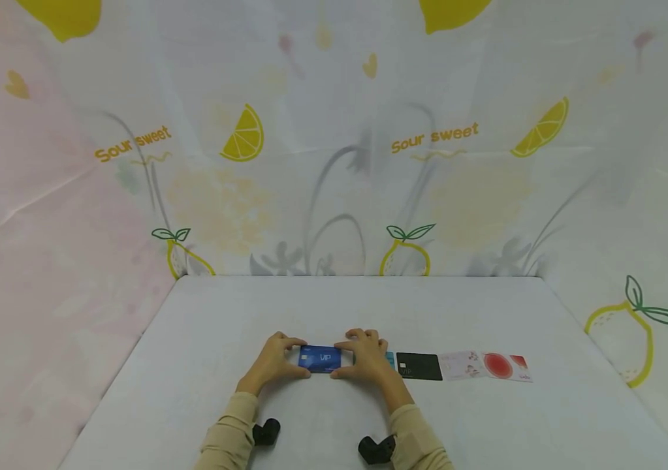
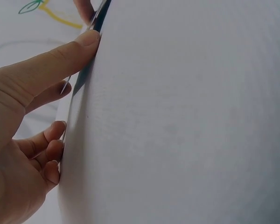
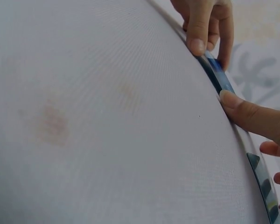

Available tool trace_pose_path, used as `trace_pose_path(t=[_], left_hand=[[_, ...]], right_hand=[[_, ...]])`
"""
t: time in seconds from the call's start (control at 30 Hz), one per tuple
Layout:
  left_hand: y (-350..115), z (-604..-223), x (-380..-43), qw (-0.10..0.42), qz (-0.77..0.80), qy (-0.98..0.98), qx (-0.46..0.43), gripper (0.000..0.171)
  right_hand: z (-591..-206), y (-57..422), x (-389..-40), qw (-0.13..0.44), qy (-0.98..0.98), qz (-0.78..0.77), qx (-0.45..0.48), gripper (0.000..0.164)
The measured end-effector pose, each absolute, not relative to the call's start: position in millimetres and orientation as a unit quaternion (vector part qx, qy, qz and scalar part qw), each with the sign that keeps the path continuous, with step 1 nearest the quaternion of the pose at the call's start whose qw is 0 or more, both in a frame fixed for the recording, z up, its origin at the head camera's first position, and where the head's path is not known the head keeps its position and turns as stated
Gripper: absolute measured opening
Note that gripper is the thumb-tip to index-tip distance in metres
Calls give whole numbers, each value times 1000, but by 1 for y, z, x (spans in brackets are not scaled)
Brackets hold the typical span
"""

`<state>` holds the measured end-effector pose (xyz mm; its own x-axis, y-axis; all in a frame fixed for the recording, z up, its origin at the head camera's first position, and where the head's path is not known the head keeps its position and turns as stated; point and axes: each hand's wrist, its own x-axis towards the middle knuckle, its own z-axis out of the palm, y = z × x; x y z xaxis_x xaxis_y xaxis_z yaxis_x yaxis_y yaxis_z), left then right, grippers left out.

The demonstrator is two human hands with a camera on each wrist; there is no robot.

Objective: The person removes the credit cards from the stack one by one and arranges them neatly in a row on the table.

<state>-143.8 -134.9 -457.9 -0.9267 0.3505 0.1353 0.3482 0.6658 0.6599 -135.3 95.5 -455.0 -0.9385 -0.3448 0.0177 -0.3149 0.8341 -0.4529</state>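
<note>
A blue VIP card (image 1: 320,359) lies between both hands, at or just above the white table; how far it is raised I cannot tell. My left hand (image 1: 277,359) grips its left end, forefinger at the top edge and thumb at the bottom edge. My right hand (image 1: 369,358) grips the right end the same way. In the right wrist view the blue card (image 3: 218,70) shows edge-on between the two thumbs. Beneath the right hand a teal card (image 1: 390,360) is mostly hidden.
To the right of the right hand a black VIP card (image 1: 419,367), a pale pink patterned card (image 1: 460,365) and a card with a red circle (image 1: 498,366) lie in a row on the white table (image 1: 322,300). A lemon-print cloth (image 1: 310,196) hangs behind the table.
</note>
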Motion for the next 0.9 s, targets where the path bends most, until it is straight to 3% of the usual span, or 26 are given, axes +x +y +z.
trace_pose_path(t=[0.17, 0.9], left_hand=[[-128, -453, -142, 21, 340, 926, 165, 58], [-123, -459, -144, 23, 327, 931, 161, 59]], right_hand=[[-455, 99, -135, 34, 959, -225, -169, 59], [-461, 106, -132, 14, 956, -247, -160, 57]])
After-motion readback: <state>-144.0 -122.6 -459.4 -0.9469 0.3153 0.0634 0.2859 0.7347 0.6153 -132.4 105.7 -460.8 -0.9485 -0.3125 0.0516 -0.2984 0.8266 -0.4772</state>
